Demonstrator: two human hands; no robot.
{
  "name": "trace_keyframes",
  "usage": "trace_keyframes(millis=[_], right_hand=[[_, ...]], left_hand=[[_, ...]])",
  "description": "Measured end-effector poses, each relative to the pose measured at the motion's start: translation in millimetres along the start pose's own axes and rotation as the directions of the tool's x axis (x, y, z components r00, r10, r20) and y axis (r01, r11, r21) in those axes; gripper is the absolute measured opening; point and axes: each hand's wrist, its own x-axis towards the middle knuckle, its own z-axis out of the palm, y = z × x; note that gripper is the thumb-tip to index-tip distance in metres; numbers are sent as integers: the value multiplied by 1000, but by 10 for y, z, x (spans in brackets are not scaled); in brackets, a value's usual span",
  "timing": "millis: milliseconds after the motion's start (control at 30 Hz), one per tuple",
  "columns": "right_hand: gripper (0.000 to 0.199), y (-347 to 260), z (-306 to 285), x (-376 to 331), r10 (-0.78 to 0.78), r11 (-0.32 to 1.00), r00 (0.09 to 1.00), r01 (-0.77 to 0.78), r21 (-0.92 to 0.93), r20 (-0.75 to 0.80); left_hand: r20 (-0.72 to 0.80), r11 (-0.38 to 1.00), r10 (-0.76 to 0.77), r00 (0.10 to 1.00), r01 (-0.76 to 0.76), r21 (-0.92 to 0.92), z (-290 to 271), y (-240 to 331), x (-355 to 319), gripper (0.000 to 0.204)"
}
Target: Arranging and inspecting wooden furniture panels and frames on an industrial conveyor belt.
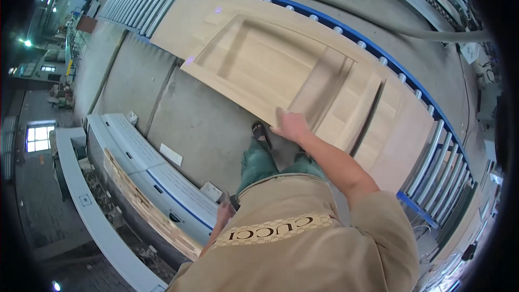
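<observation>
A long pale wooden door (259, 67) with recessed panels lies on a roller conveyor in front of me. Parts of its frame look smeared by motion. My right hand (293, 126) is closed on the door's near edge, the thumb over the top. A dark narrow gap (368, 119) runs across the wood to the right of that hand. Low at my left side is my left hand (224, 214), close to a small white box (211, 190) and the grey-white machine housing (162, 184). Its fingers are too small and partly hidden to read.
Bare metal rollers show at the conveyor's left end (141, 8) and right end (440, 173). A blue rail (373, 48) edges its far side. On the concrete floor (200, 113) lies a white rectangular piece (171, 154). Wooden strips (143, 197) lie along the machine at left.
</observation>
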Motion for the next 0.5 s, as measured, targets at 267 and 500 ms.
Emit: trace_keyframes(millis=[267,500], right_hand=[[81,-1130,389,1547,107,993,987,-111,28,124],[81,-1389,657,2543,217,973,972,-223,57,92]], left_hand=[[136,982,148,980,-162,93,-1330,785,2112,26],[48,968,158,986,-145,-205,-1902,2914,3422,35]])
